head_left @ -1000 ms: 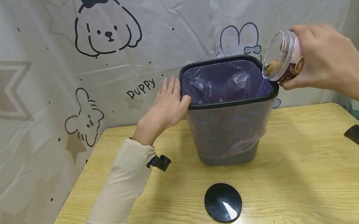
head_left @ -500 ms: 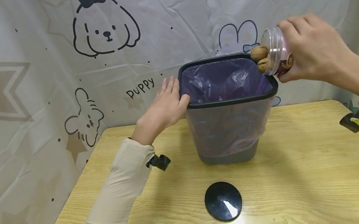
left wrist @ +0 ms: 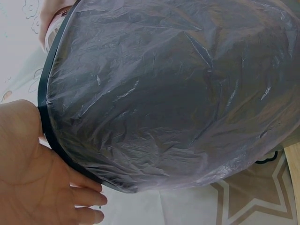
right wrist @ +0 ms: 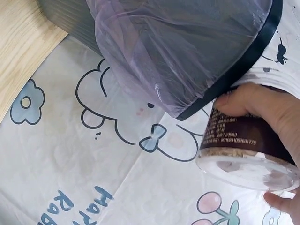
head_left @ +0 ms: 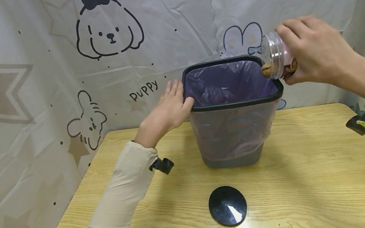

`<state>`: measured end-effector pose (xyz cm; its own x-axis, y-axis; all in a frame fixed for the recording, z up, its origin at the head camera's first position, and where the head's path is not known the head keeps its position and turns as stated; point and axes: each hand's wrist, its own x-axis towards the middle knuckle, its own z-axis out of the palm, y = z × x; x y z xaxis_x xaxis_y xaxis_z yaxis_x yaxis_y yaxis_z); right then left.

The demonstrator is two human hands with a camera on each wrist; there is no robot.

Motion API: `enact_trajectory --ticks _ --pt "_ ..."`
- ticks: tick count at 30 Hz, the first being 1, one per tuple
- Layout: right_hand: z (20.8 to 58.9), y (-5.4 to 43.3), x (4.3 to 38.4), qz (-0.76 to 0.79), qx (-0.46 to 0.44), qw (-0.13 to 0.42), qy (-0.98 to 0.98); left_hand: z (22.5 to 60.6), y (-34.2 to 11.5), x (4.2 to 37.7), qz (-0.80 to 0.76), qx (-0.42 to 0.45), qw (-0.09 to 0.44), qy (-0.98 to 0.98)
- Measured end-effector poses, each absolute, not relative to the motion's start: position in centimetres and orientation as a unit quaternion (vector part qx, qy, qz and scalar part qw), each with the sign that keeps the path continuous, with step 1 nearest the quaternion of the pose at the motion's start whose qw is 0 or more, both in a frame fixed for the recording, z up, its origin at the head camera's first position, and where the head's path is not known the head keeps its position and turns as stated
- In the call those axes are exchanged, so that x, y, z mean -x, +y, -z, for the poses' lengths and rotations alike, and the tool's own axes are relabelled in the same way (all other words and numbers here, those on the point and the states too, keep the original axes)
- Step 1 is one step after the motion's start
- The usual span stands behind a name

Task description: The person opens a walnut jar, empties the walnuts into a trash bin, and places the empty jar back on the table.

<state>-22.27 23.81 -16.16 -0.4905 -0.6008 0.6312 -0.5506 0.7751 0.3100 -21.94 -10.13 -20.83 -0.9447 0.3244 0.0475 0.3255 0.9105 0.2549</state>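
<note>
My right hand [head_left: 319, 51] grips a clear plastic jar [head_left: 275, 55] with a pink and brown label, held on its side at the bin's right rim. Its open mouth faces left over the bin, and a walnut [head_left: 267, 70] sits at the lower lip. The right wrist view shows thumb and fingers wrapped round the jar [right wrist: 243, 131], clear base toward the camera. My left hand [head_left: 171, 109] rests against the left rim of the trash bin [head_left: 233, 161], fingers extended. A thin purplish bag [head_left: 229, 77] lines the bin and folds down outside; its bottom is hidden.
A glossy black round lid [head_left: 227, 206] lies on the wooden table [head_left: 169, 223] in front of the bin. Behind and to the sides hangs a printed cloth [head_left: 184, 25] with cartoon animals, stars and cherries.
My right hand has brought the jar left and tipped it further sideways. Two walnuts showed at its mouth half a second ago; one shows there now. My left hand stays in place.
</note>
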Motion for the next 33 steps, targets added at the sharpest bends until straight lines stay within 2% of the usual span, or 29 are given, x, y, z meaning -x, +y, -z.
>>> enact_trajectory --ticks 7,21,33 --pt "16.3 23.0 22.3 0.062 -0.338 0.406 -0.847 20.8 -10.2 22.0 0.130 0.165 0.002 -0.978" --pt "16.4 22.7 22.3 0.071 -0.335 0.408 -0.846 20.8 -10.2 21.9 0.121 0.160 0.001 -0.980" --pt "16.4 22.2 22.5 0.087 -0.381 0.423 -0.818 20.8 -10.2 21.9 0.120 0.161 0.004 -0.980"
